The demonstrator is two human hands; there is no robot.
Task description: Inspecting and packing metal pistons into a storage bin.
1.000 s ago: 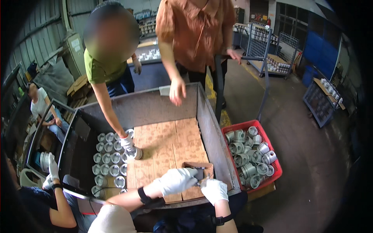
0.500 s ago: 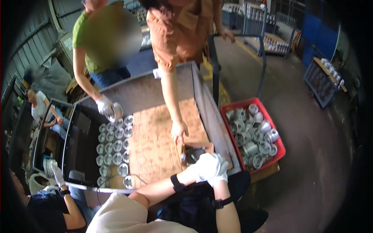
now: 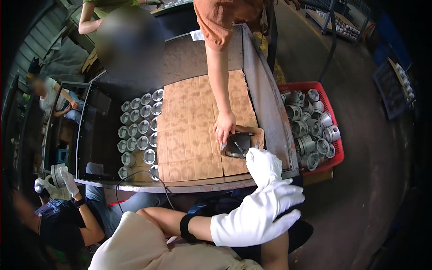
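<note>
My right hand (image 3: 264, 167), in a white glove, is closed at the near right corner of a small open cardboard box (image 3: 256, 132). Its fingertips pinch something too small to make out. Dark, slim pen-like items (image 3: 237, 145) lie inside the box. My left hand (image 3: 256, 217), also white-gloved, is nearer to me, across my right forearm, its fingers spread and holding nothing. Another person's bare hand (image 3: 225, 127) reaches from the far side to the box's left edge. The box stands on a stained cardboard sheet (image 3: 191, 123) inside a large metal bin (image 3: 270, 96).
Rows of metal pistons (image 3: 142, 126) stand at the bin's left. Right of the bin, a red plastic basket (image 3: 339, 150) holds a heap of pistons. A thin black cable (image 3: 165, 191) loops over the near rim. At lower left, a seated person's gloved hand (image 3: 69, 182) holds a piston.
My hands, together before, are now apart: the left has drawn back and spread its fingers, the right stays by the box. The gloved co-worker's hand with a piston has left the bin.
</note>
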